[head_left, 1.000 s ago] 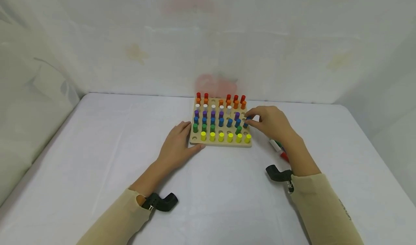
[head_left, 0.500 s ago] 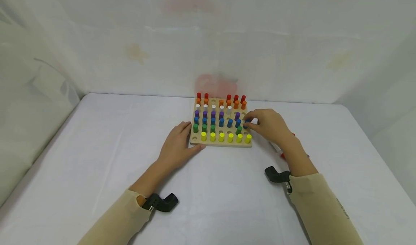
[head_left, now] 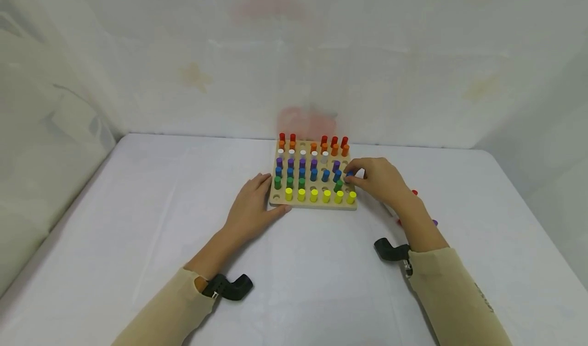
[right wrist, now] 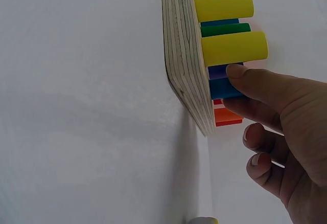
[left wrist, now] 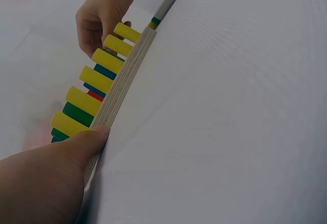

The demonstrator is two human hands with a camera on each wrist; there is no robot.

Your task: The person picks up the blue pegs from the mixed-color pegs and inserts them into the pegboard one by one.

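Observation:
A wooden pegboard [head_left: 317, 205] stands mid-table with rows of red, orange, white, purple, blue, green and yellow pegs. My left hand [head_left: 263, 197] lies flat on the table, its thumb [left wrist: 92, 138] pressed against the board's near-left edge [left wrist: 124, 91]. My right hand [head_left: 360, 178] reaches over the board's right side. Its thumb and forefinger pinch a blue peg [head_left: 350, 174] at the right end of the blue row. In the right wrist view the blue peg [right wrist: 219, 88] stands against the board [right wrist: 185, 55], behind a yellow peg [right wrist: 234, 48], with my right hand [right wrist: 241, 89] on it.
A few loose pegs lie on the white cloth right of the board, among them a red one [head_left: 415, 192] and a purple one [head_left: 434, 222], partly hidden by my right forearm. A white draped backdrop closes the table's far and side edges.
My right hand has come down and slightly left with the blue peg, bringing it onto the board's right column. The left hand has stayed put.

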